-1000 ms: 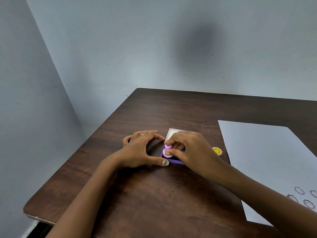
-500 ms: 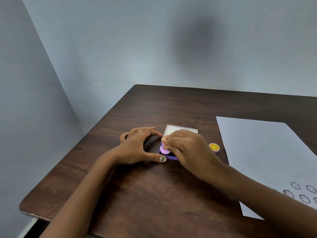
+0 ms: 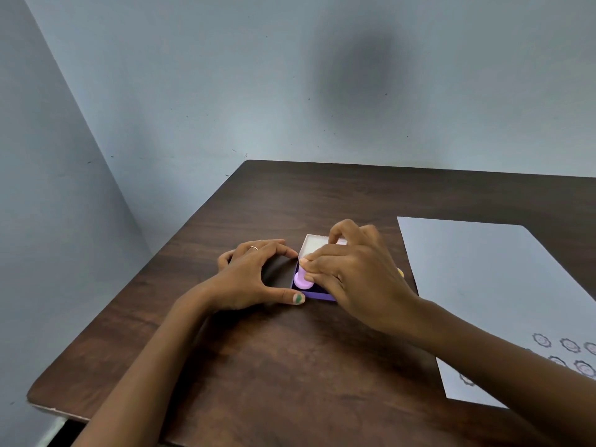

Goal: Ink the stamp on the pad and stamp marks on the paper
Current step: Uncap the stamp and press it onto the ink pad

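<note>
A small purple ink pad [image 3: 317,295] with its white lid [image 3: 314,245] folded back lies in the middle of the dark wooden table [image 3: 290,366]. My right hand [image 3: 351,275] pinches a lilac round stamp [image 3: 303,280] and holds it down on the pad. My left hand [image 3: 254,275] rests on the table just left of the pad, thumb and forefinger touching its left edge. A white sheet of paper [image 3: 490,285] lies to the right, with several round stamp marks [image 3: 569,345] near its front right corner.
A small yellow disc [image 3: 400,272] peeks out behind my right hand, between pad and paper. The table's left corner [image 3: 42,398] is close to a pale blue wall that meets another wall behind the table.
The stamp stays on the pad in my right hand. My right forefinger has lifted a little above the lid. The left hand has kept its place.
</note>
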A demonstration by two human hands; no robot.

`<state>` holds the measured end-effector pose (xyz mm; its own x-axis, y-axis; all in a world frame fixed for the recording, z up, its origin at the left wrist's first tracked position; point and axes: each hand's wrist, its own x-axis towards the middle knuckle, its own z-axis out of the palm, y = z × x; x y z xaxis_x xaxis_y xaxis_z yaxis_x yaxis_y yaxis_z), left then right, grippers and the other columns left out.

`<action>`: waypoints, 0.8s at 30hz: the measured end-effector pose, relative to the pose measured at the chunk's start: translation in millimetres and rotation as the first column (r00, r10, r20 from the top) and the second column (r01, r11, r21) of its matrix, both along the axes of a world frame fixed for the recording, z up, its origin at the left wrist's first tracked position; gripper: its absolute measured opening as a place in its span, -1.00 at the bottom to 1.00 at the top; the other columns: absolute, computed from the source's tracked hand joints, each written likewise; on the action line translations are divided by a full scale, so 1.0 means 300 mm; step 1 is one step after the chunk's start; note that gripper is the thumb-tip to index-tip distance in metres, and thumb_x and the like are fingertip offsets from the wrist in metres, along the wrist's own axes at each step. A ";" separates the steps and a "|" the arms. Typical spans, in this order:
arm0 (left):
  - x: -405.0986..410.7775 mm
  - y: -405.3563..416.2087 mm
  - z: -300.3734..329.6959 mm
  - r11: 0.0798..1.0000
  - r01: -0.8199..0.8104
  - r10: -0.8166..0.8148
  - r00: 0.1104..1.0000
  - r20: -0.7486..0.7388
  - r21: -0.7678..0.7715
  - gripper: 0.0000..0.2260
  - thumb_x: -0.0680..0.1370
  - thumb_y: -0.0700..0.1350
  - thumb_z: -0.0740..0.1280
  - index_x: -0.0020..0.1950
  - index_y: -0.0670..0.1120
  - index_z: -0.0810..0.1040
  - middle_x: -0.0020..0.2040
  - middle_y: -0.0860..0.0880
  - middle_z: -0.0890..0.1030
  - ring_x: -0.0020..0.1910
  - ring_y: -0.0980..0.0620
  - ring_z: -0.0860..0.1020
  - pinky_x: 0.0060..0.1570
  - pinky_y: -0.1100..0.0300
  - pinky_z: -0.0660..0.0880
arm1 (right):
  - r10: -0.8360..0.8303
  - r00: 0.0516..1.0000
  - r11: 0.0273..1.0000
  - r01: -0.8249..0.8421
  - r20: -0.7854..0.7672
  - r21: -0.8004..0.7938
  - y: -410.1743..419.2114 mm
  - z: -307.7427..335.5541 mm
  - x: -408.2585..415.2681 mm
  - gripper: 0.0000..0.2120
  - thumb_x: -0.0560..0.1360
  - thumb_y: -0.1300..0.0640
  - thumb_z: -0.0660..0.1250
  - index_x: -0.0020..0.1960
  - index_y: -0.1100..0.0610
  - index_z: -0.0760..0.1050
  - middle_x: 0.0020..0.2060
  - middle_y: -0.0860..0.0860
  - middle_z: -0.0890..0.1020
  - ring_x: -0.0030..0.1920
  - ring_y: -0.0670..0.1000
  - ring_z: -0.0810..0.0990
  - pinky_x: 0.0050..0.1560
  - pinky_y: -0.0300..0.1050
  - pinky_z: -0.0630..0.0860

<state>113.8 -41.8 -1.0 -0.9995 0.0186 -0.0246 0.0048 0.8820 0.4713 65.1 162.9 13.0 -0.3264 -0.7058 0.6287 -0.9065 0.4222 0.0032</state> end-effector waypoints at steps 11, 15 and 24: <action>0.003 0.007 0.007 1.000 -0.007 0.007 1.000 -0.002 0.010 -0.29 0.12 0.49 0.26 0.24 0.35 0.33 0.43 0.26 0.23 0.45 0.17 0.07 0.26 0.15 -0.09 | -0.027 0.993 1.000 0.029 0.115 -0.013 -0.018 0.004 0.021 -0.69 0.47 -0.05 0.15 -0.07 0.02 0.65 -0.12 -0.15 0.70 -0.02 -0.05 0.32 -0.09 -0.11 0.17; 0.002 0.006 0.007 1.000 -0.005 0.005 1.000 0.002 0.015 -0.30 0.13 0.48 0.28 0.24 0.34 0.33 0.43 0.26 0.23 0.45 0.17 0.07 0.26 0.15 -0.09 | -0.015 0.990 0.997 0.025 0.137 -0.068 -0.002 -0.009 0.033 -0.69 0.46 -0.06 0.17 -0.04 0.01 0.64 -0.08 -0.18 0.70 -0.04 -0.05 0.34 -0.13 -0.07 0.24; 0.002 0.006 0.007 1.000 -0.003 0.003 1.000 0.001 0.003 -0.31 0.16 0.46 0.31 0.26 0.32 0.34 0.44 0.25 0.24 0.45 0.16 0.08 0.25 0.14 -0.07 | -0.005 0.983 0.997 0.018 0.182 -0.071 -0.016 -0.010 0.017 -0.68 0.44 -0.10 0.17 -0.06 0.00 0.65 -0.15 -0.15 0.71 -0.06 -0.07 0.31 -0.14 -0.06 0.21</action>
